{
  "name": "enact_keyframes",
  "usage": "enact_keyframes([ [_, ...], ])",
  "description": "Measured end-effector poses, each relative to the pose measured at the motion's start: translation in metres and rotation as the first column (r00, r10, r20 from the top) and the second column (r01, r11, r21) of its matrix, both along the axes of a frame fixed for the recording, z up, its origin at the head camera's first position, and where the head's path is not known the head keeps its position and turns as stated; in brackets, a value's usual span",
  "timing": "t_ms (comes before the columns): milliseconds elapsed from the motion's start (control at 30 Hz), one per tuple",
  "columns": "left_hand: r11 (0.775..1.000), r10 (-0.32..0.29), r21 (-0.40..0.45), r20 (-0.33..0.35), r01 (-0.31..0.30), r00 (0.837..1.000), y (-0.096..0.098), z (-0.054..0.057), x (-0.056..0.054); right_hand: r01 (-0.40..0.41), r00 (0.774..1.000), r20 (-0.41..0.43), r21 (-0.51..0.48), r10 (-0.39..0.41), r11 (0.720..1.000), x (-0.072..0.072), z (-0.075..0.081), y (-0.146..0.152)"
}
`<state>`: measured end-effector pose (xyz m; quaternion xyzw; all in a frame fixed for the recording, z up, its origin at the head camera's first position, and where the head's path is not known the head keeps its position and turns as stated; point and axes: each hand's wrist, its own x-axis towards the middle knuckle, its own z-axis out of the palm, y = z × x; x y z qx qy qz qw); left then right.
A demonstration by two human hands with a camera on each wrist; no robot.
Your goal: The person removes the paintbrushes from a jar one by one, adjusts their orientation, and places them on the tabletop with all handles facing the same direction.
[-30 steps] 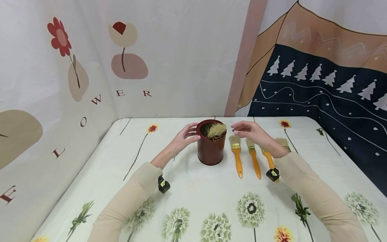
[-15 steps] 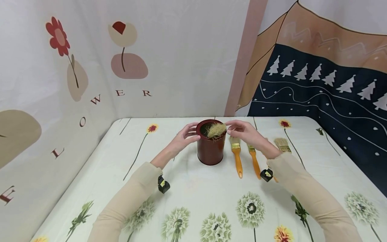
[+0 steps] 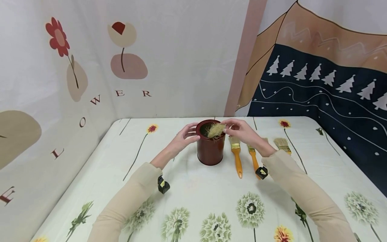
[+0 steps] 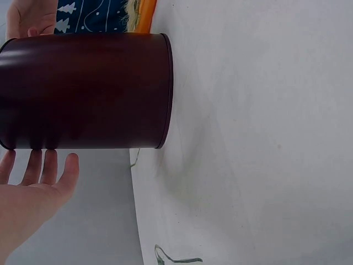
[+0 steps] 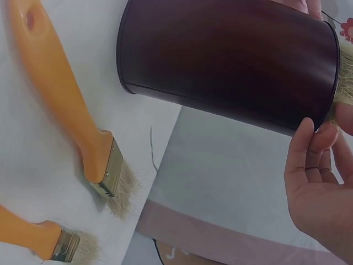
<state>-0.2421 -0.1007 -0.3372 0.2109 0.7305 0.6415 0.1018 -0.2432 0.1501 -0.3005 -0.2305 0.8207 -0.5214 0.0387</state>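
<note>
A dark red, open-topped can [image 3: 210, 152] stands upright on the tabletop. A tuft of pale yellow dry fibres [image 3: 216, 130] lies over the right side of its rim, with loose strands hanging out. My left hand [image 3: 183, 138] rests fingertips against the can's left side; in the left wrist view its fingers are nearly straight. On the right, my right hand [image 3: 240, 131] pinches the outer end of the tuft between thumb and index finger. In the right wrist view the other fingers of that hand are bent close beside the can's rim.
Several paintbrushes with orange handles lie right of the can, the nearest brush [image 3: 237, 158] just beside it. Another brush [image 3: 254, 158] and a brush head [image 3: 283, 144] are partly hidden by my right arm. Printed curtains stand behind the flower-patterned cloth [image 3: 193, 205].
My right hand has moved left from above the brushes to the can's rim and now grasps the fibre tuft. The left hand and the can have stayed in place.
</note>
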Motion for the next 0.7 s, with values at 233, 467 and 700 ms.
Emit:
enact_keyframes([
  [233,1.000,-0.002,-0.007,-0.006,0.002,1.000,0.000,0.001,0.001,0.041,0.999,-0.031,0.014,-0.041,0.999,-0.011,-0.013,0.002],
  [467,1.000,-0.004,-0.004,-0.008,0.004,1.000,0.000,0.000,0.001,0.083,0.994,-0.073,0.021,-0.081,0.996,-0.017,-0.021,0.004],
  [700,1.000,-0.008,-0.002,-0.018,0.008,1.000,0.000,0.001,0.001,0.088,0.990,-0.108,-0.035,-0.092,0.995,-0.015,-0.016,0.007],
])
